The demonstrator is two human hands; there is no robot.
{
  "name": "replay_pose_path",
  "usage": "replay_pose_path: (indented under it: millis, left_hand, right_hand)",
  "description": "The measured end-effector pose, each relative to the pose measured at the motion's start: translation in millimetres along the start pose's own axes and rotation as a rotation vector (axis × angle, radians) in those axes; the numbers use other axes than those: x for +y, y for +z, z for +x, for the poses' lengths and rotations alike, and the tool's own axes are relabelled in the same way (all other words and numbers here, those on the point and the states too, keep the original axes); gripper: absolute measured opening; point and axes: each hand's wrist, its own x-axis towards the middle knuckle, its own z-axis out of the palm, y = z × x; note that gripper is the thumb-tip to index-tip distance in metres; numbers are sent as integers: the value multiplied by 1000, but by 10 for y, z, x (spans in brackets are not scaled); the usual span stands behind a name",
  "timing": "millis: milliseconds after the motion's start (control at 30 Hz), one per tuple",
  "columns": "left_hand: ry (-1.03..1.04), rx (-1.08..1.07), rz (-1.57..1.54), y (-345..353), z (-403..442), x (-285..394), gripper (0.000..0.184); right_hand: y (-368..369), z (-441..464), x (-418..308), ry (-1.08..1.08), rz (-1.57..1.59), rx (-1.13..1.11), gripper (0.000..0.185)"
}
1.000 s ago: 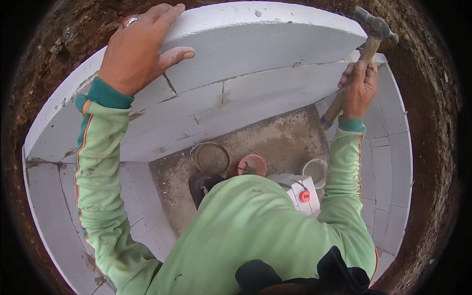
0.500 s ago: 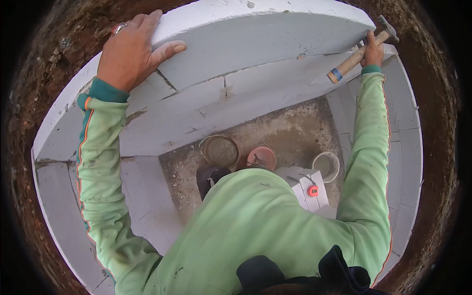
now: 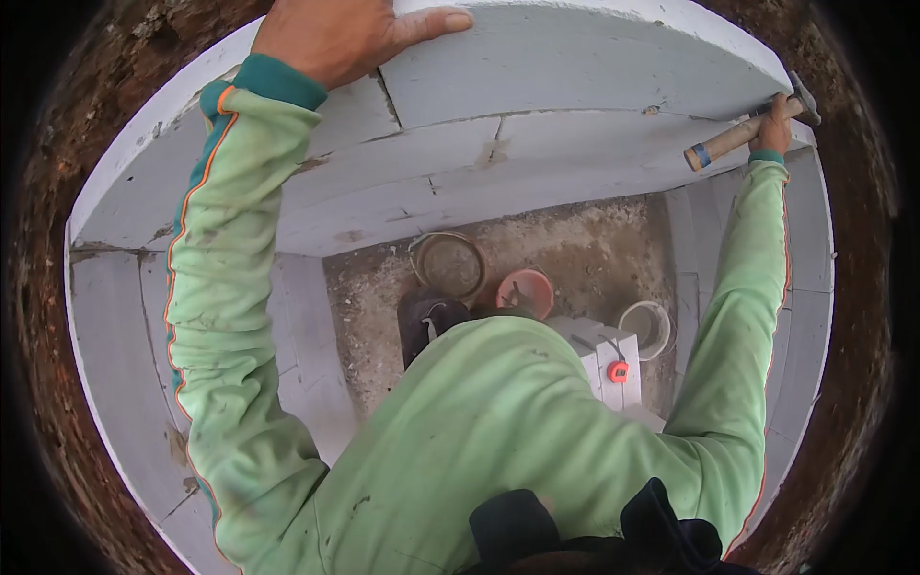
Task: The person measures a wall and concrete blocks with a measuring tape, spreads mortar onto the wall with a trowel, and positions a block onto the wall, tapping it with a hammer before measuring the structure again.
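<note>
My left hand [image 3: 335,38] clasps the top edge of a white aerated concrete block [image 3: 575,57] in the wall's upper course. Its thumb lies along the block's inner face, and its fingertips are cut off at the top of the view. At the block's right end, my right hand [image 3: 774,126] is closed around a hammer [image 3: 728,144]. The wooden handle, with a blue band near its end, points down and left. The metal head is at the upper right, by the corner of the walls.
White block walls [image 3: 115,316] surround me, with brown soil [image 3: 853,287] outside. On the dirt floor [image 3: 565,225] stand a dark bucket [image 3: 450,266], a reddish bucket [image 3: 525,292] and a pale bucket [image 3: 646,329]. A red tape measure [image 3: 618,372] rests on stacked white blocks [image 3: 602,350].
The view has shifted, so the walls and buckets sit differently in it. My left hand appears higher and further right, partly out of view. The hammer stays in my right hand, now further right and lower.
</note>
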Motion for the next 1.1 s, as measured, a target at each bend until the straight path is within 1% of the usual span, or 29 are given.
replay_pose_path:
  millis: [100, 200, 233, 300, 333, 433, 500, 600, 633, 667, 700, 733, 800, 1000, 1100]
  left_hand:
    - [13, 35, -5, 13, -13, -6, 64]
    - [7, 42, 10, 7, -21, 11, 64]
    - [8, 41, 6, 5, -15, 17, 64]
    - [11, 34, -1, -1, -28, 11, 64]
    - [8, 34, -1, -7, -31, 9, 64]
    - [13, 47, 1, -4, -42, 9, 64]
    - [40, 66, 2, -4, -35, 4, 64]
    - [-101, -130, 18, -149, -12, 121, 71]
    - [-57, -112, 27, -66, -13, 78, 72]
    - [-13, -87, 39, 55, -59, -45, 74]
    - [30, -66, 52, 148, -57, -126, 75]
    - [17, -59, 30, 170, -28, -130, 75]
    - [-14, -60, -7, 145, -64, -93, 75]
    - [-64, -139, -19, 102, -41, -66, 81]
    - [-106, -176, -21, 57, -35, -24, 82]
  right_hand:
    - [-20, 29, -16, 44, -58, 35, 80]
    - [51, -96, -123, 114, -72, 121, 84]
    - [-19, 60, -2, 126, -106, 129, 91]
    - [-221, 427, 224, 120, -231, 92, 95]
    - [-230, 453, 226, 117, -290, 72, 97]
    - [-153, 292, 150, 106, -212, 116, 100]
    - [-92, 234, 135, 74, -191, 86, 98]
    - [-113, 211, 136, 64, -121, 70, 92]
    - [-36, -6, -36, 118, -92, 95, 86]
    - [-103, 117, 71, 27, -61, 27, 83]
    - [-121, 132, 86, 18, -44, -9, 83]
    - [-131, 150, 118, -5, -30, -32, 78]
    - [-110, 34, -16, 166, 12, -4, 81]
    - [-154, 159, 154, 101, 60, -35, 81]
    - [-255, 198, 133, 145, -52, -75, 72]
